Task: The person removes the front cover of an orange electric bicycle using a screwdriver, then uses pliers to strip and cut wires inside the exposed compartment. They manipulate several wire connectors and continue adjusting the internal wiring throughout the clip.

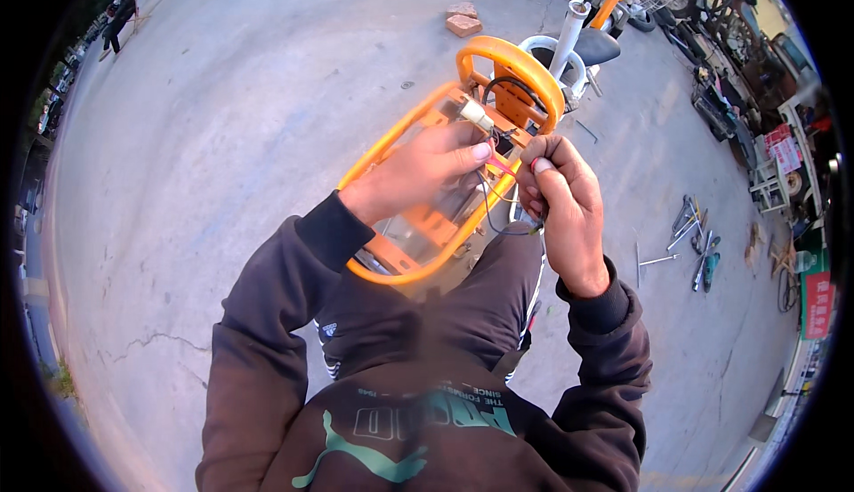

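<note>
An orange tubular metal frame (405,276) lies in front of my knees, with a raised orange hoop (511,50) at its far end. Over the frame, my left hand (427,167) is closed, thumb pressed against the fingers on a red wire (501,165). The wire runs across to my right hand (567,198), whose thumb and curled fingers pinch its other end. A white plug connector (478,116) sits just beyond my left fingertips. Below the hands loops a thin dark wire (491,216). My fingers hide the wire ends.
Wrenches and other hand tools (698,241) lie on the concrete at right. Behind the frame stand a white tube (569,38) and a black seat (596,46). Two brick pieces (463,25) lie beyond. Piled bike parts (725,74) line the right; a person (120,16) is far left.
</note>
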A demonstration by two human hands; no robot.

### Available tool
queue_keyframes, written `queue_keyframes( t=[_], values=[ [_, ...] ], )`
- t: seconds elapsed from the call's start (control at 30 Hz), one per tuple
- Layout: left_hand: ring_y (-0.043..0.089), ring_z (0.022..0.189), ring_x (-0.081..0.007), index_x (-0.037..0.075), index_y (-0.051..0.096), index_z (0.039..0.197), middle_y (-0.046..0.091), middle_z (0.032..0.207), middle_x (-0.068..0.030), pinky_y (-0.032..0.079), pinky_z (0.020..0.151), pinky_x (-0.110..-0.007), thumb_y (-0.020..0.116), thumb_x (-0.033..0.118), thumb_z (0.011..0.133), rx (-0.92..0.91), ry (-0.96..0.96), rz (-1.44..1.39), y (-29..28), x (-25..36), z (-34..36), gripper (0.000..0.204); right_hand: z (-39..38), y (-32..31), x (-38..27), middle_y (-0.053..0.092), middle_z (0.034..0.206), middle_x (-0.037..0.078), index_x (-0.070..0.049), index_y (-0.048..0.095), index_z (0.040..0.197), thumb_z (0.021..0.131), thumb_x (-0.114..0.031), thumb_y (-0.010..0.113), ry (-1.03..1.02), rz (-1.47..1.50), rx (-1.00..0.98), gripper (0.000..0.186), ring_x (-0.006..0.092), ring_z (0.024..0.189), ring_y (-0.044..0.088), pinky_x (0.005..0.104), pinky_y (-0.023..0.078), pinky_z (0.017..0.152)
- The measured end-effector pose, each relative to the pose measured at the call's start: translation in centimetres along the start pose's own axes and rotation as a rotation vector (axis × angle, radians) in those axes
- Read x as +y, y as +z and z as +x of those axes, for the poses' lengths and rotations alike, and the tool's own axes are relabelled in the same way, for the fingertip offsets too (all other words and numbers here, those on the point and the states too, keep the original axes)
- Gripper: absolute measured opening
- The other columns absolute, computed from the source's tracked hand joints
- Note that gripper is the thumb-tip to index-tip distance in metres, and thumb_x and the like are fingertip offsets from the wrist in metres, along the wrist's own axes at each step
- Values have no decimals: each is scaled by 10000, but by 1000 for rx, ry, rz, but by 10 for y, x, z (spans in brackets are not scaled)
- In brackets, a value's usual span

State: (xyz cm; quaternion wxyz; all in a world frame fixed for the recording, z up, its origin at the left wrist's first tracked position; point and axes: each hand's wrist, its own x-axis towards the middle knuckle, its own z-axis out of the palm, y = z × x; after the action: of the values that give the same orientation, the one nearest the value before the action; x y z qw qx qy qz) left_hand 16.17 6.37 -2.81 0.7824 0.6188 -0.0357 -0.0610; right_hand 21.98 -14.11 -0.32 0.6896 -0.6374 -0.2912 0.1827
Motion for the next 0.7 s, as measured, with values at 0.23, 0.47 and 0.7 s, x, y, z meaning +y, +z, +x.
queue_keyframes(
  t=[0.23, 0.47, 0.7],
  values=[
    [457, 769, -21, 122, 637, 1323, 592, 969, 80, 394, 695, -212, 558, 286, 1086, 13, 48, 38, 6, 1, 1, 299, 10, 0, -10, 557, 811, -19, 41, 609, 1092, 999, -164, 611, -6, -329, -77, 225, 33, 725, 465, 243, 398, 620],
    [529, 862, -27, 125, 618, 1368, 641, 1110, 65, 450, 772, -212, 550, 272, 1089, 18, 76, 13, -8, -9, -4, 323, 23, 0, -13, 528, 690, -17, 43, 678, 992, 966, -199, 721, -12, -499, -150, 247, 48, 648, 457, 258, 406, 582],
    [603, 1045, -63, 81, 559, 1427, 660, 1219, 3, 481, 890, -247, 535, 185, 1076, 13, -23, -70, 1, -1, -2, 368, 25, -19, 6, 633, 759, 43, 20, 717, 1052, 978, -164, 710, -121, -565, -206, 199, 65, 696, 527, 278, 464, 643]
  ],
)
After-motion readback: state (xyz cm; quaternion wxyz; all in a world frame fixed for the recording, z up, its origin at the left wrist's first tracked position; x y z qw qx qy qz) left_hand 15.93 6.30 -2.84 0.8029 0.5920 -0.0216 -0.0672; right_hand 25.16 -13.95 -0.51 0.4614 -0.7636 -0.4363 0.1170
